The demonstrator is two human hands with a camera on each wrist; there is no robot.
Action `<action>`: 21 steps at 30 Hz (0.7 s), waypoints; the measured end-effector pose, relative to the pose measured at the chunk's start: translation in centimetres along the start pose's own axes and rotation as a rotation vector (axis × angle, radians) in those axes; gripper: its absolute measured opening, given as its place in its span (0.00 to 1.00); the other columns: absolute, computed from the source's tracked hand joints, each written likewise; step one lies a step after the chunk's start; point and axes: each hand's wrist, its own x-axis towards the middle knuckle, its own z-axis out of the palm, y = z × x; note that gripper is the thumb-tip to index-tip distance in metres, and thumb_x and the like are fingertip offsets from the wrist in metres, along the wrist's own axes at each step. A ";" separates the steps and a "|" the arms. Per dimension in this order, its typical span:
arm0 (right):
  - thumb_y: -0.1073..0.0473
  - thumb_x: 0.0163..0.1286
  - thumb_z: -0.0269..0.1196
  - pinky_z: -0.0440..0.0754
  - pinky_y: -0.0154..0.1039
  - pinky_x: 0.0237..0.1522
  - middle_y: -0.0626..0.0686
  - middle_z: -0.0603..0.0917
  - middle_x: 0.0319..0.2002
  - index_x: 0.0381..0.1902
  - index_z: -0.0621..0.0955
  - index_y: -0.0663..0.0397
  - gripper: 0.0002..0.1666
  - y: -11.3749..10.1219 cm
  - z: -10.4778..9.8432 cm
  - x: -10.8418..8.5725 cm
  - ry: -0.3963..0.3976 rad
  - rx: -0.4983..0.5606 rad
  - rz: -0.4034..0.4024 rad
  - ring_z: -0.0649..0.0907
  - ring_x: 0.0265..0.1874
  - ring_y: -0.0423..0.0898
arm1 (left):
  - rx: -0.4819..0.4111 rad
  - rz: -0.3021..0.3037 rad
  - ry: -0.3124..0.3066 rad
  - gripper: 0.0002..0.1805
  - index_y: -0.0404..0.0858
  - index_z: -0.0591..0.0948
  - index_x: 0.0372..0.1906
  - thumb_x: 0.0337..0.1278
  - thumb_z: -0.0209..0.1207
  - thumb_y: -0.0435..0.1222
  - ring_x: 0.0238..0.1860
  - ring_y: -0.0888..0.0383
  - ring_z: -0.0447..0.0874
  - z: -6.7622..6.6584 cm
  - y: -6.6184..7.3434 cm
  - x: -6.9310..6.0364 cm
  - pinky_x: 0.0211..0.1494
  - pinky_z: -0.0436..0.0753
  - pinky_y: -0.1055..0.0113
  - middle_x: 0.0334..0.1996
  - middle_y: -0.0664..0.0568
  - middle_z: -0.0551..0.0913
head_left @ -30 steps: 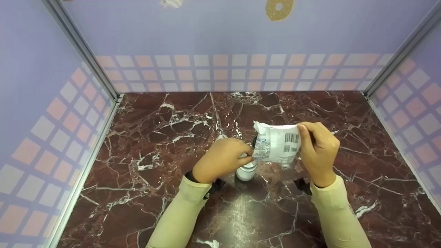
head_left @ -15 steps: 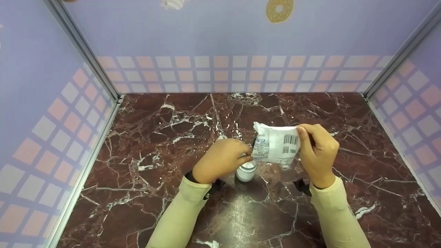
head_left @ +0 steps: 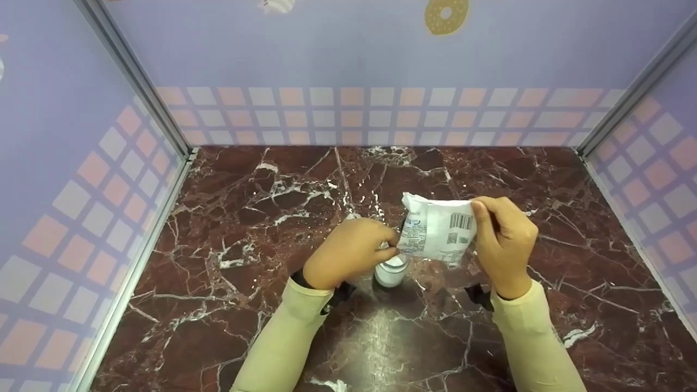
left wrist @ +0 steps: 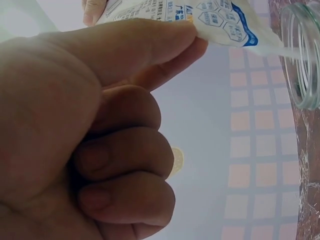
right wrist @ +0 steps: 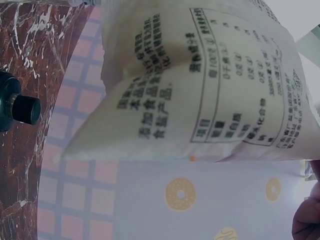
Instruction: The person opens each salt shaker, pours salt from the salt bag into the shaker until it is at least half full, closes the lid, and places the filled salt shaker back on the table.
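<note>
A white printed bag point(head_left: 438, 228) hangs tilted between the two hands. Its near left corner is pinched by the thumb and forefinger of the left hand point(head_left: 351, 253), whose other fingers are curled in the left wrist view. The right hand point(head_left: 505, 245) pinches the bag's upper right corner. Below the left fingertips stands a glass jar point(head_left: 390, 274) with white contents. In the left wrist view, a white stream runs from the bag point(left wrist: 220, 20) into the mouth of the jar point(left wrist: 302, 55). The right wrist view shows the bag's printed side point(right wrist: 200, 85) large.
A dark bottle with a black cap point(right wrist: 25, 109) shows in the right wrist view; in the head view it is mostly hidden behind the bag. White bits lie scattered on the dark red marbled table point(head_left: 245, 326) beyond the jar. Patterned walls point(head_left: 348, 54) enclose the back and sides.
Both hands keep their pinch on the bag and have barely moved. The bag's right part hangs very slightly lower than a second ago, and the head view has shifted a little.
</note>
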 end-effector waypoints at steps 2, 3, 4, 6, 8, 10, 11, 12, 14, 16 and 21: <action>0.57 0.74 0.67 0.65 0.25 0.27 0.62 0.80 0.21 0.28 0.84 0.70 0.20 -0.2 0.0 0.0 0.000 0.000 -0.003 0.71 0.21 0.37 | 0.006 -0.002 -0.005 0.09 0.45 0.89 0.38 0.70 0.63 0.44 0.35 0.58 0.87 0.0 0.0 0.0 0.44 0.85 0.62 0.35 0.58 0.90; 0.56 0.74 0.67 0.66 0.25 0.27 0.61 0.80 0.21 0.28 0.84 0.70 0.20 -0.2 0.0 0.1 0.001 0.000 -0.005 0.71 0.20 0.37 | 0.010 -0.003 -0.006 0.09 0.45 0.89 0.38 0.70 0.64 0.45 0.35 0.58 0.87 0.0 0.0 0.0 0.43 0.85 0.62 0.35 0.58 0.90; 0.56 0.74 0.67 0.66 0.24 0.27 0.61 0.80 0.21 0.28 0.84 0.70 0.20 -0.3 0.0 0.1 0.002 0.000 -0.007 0.71 0.20 0.37 | 0.011 -0.003 -0.007 0.10 0.45 0.89 0.38 0.70 0.64 0.45 0.35 0.58 0.87 0.0 0.0 0.0 0.43 0.85 0.62 0.35 0.58 0.90; 0.56 0.74 0.67 0.66 0.24 0.27 0.61 0.81 0.21 0.28 0.84 0.70 0.21 -0.4 0.1 0.1 0.007 -0.003 -0.012 0.72 0.20 0.38 | 0.014 -0.003 -0.006 0.10 0.45 0.89 0.37 0.70 0.64 0.45 0.34 0.58 0.87 0.0 0.0 0.0 0.42 0.85 0.62 0.34 0.58 0.90; 0.55 0.74 0.67 0.66 0.24 0.27 0.61 0.81 0.21 0.28 0.84 0.70 0.21 -0.5 0.1 0.1 0.013 -0.005 -0.017 0.72 0.20 0.39 | 0.011 -0.004 -0.005 0.10 0.45 0.89 0.37 0.70 0.64 0.45 0.33 0.58 0.86 0.0 0.0 0.0 0.42 0.85 0.62 0.34 0.58 0.90; 0.54 0.74 0.66 0.66 0.24 0.27 0.61 0.81 0.21 0.28 0.84 0.70 0.22 -0.7 0.1 0.1 0.016 -0.008 -0.020 0.72 0.20 0.39 | 0.008 -0.004 -0.005 0.09 0.45 0.89 0.37 0.70 0.64 0.45 0.33 0.59 0.86 0.0 0.0 0.0 0.41 0.85 0.63 0.34 0.58 0.90; 0.54 0.75 0.66 0.66 0.25 0.27 0.61 0.81 0.21 0.27 0.84 0.70 0.23 -0.8 0.1 0.1 0.017 -0.010 -0.022 0.72 0.19 0.40 | 0.007 -0.004 -0.006 0.09 0.45 0.89 0.37 0.70 0.64 0.45 0.33 0.59 0.86 0.0 0.0 0.0 0.41 0.85 0.63 0.34 0.58 0.90; 0.54 0.75 0.66 0.67 0.25 0.27 0.61 0.81 0.21 0.27 0.84 0.70 0.22 -0.9 0.1 0.2 0.018 -0.012 -0.023 0.72 0.19 0.40 | 0.004 -0.006 -0.007 0.09 0.45 0.89 0.37 0.70 0.64 0.45 0.33 0.59 0.86 0.0 0.1 0.0 0.42 0.85 0.63 0.34 0.58 0.90; 0.56 0.74 0.67 0.67 0.25 0.27 0.61 0.81 0.21 0.28 0.84 0.70 0.21 -1.0 0.1 0.2 0.014 -0.012 -0.023 0.73 0.20 0.40 | 0.000 -0.010 -0.011 0.09 0.46 0.89 0.38 0.70 0.64 0.45 0.34 0.60 0.86 0.1 0.0 0.0 0.42 0.85 0.64 0.35 0.59 0.90; 0.58 0.74 0.67 0.67 0.24 0.28 0.62 0.81 0.21 0.28 0.84 0.70 0.19 -1.2 0.1 0.3 0.010 -0.015 -0.022 0.73 0.20 0.40 | 0.000 -0.017 -0.014 0.09 0.46 0.89 0.39 0.70 0.64 0.45 0.34 0.60 0.87 0.0 0.0 -0.1 0.43 0.85 0.63 0.36 0.59 0.90; 0.58 0.74 0.67 0.68 0.25 0.28 0.62 0.82 0.22 0.28 0.85 0.70 0.19 -1.1 0.1 0.2 0.000 -0.012 -0.026 0.73 0.20 0.42 | 0.002 -0.027 -0.013 0.08 0.46 0.89 0.39 0.69 0.64 0.45 0.35 0.59 0.87 0.0 0.0 -0.2 0.43 0.85 0.62 0.36 0.58 0.90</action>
